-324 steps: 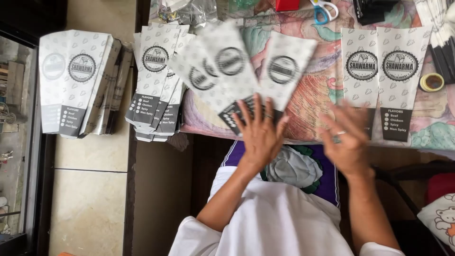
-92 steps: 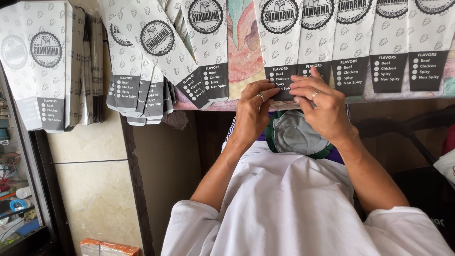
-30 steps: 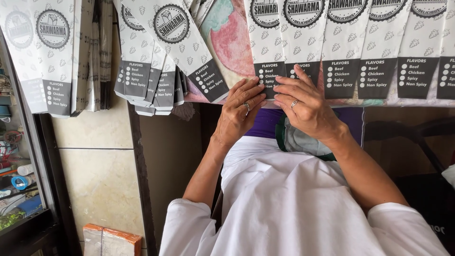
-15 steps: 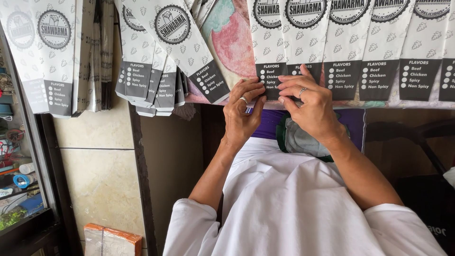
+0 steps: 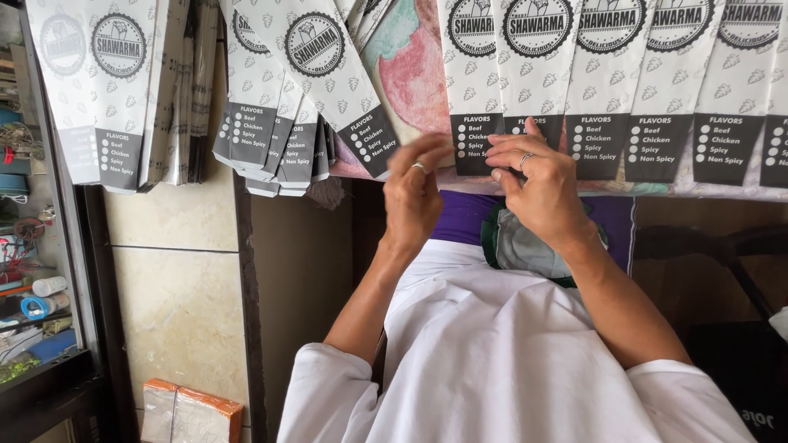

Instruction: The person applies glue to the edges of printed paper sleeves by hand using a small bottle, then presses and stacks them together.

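Nearest the camera, a white garment [image 5: 509, 361] over the lap, sleeves ending at bare forearms; beyond it, purple cloth [image 5: 460, 226] and a grey-green bundle [image 5: 525, 246] just under the table's edge. Low at the left, an orange-edged white packet [image 5: 190, 410] on the tiled floor [image 5: 176, 303], beside a dark shelf unit [image 5: 41, 312] crowded with small items.

Next, the left hand [image 5: 413, 193], ringed, fingers loosely curled and parted, clasping nothing, fingertips just short of the dark lower panel of a white paper sleeve [image 5: 476, 90]. Just beside it, the right hand [image 5: 538, 184], also ringed, fingers bent over the lower edge of the neighbouring paper sleeve [image 5: 538, 78], touching it; whether pinching or merely pressing, cannot tell.

Farther, a row of like sleeves [image 5: 698, 90] side by side along the edge of a table with a patterned cloth [image 5: 410, 74], dark panels overhanging; a fanned, overlapping stack [image 5: 287, 107] to the left; at the far left, another pile [image 5: 107, 90], well apart from both hands.
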